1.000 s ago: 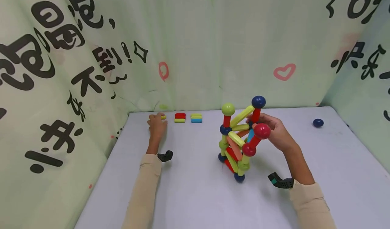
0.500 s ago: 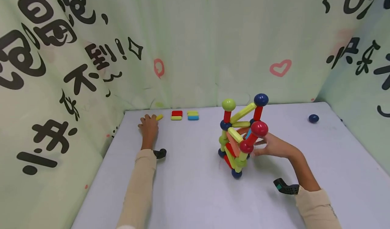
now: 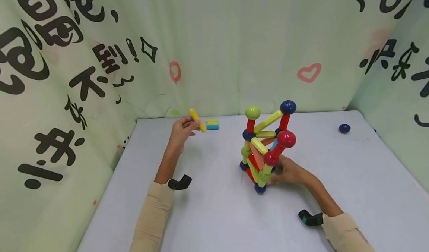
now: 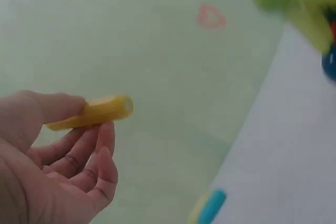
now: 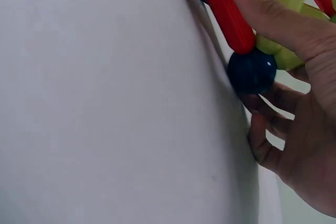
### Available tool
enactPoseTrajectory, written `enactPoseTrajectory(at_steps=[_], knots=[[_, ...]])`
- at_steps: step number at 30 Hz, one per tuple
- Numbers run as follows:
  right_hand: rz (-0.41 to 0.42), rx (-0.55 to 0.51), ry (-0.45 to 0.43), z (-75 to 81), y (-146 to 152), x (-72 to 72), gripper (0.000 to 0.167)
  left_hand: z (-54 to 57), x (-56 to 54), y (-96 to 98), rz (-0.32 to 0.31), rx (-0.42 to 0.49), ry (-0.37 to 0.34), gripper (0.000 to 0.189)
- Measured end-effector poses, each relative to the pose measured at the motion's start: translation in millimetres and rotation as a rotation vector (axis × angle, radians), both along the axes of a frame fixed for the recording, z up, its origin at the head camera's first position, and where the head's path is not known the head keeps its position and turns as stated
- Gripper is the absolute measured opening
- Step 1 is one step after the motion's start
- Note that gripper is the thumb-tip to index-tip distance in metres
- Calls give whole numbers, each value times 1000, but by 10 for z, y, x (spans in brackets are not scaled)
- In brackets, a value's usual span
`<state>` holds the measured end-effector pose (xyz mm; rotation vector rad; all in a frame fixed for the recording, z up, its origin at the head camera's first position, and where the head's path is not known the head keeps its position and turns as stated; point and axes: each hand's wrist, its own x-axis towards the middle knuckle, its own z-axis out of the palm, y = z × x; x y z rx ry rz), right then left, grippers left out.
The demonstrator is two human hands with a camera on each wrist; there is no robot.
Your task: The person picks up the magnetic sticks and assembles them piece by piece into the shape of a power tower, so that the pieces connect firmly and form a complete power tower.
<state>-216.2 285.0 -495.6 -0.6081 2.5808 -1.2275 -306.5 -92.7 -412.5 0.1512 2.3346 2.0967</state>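
My left hand (image 3: pixel 180 133) pinches a yellow magnetic rod (image 3: pixel 197 120) between thumb and fingertips, raised above the back left of the table. In the left wrist view the rod (image 4: pixel 110 109) lies across the fingertips, one round end showing. A tower of magnetic rods and balls (image 3: pixel 259 145) stands right of centre, with green, blue and red balls on top. Low on its right side, my right hand (image 3: pixel 291 170) grips the frame. In the right wrist view its thumb lies by a red rod (image 5: pixel 231 19), with fingers curled behind a dark blue ball (image 5: pixel 252 72).
A yellow rod and a blue rod (image 3: pixel 212 127) lie side by side at the table's back edge, just right of my left hand. One loose dark blue ball (image 3: pixel 344 128) sits at the back right. A printed curtain (image 3: pixel 207 50) hangs behind the table.
My left hand has picked up the yellow rod from the back left and moved right, now covering the red-and-yellow rod pair. My right hand has gone from the tower's upper part to its base.
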Motion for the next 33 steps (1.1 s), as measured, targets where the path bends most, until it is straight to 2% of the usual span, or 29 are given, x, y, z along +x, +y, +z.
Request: enactPoseTrajectory(at_steps=[2,5,7,9,14,20,26,33], knots=[[-17,-5,32,-21,-38,-7,84,178,201,175,-138,102,16,35],[-58,4,63,-39,-77,13,85,348,468,441,-303,148,46,31],[-92,24,72,-48,-102,39,85,416,606,593,-370,130,54,30],[-119,48,84,-59,-136,65,83,459,708,709,-407,106,60,29],[-172,43,84,-65,-248,123,81,501,838,869,-428,78,51,32],[-199,8,88,-33,-326,182,81,513,863,928,-455,4,86,31],[-192,13,106,-20,-318,171,79,580,833,1015,-418,-78,141,32],[-168,5,115,-64,-309,174,76,602,834,1087,-369,-109,96,32]])
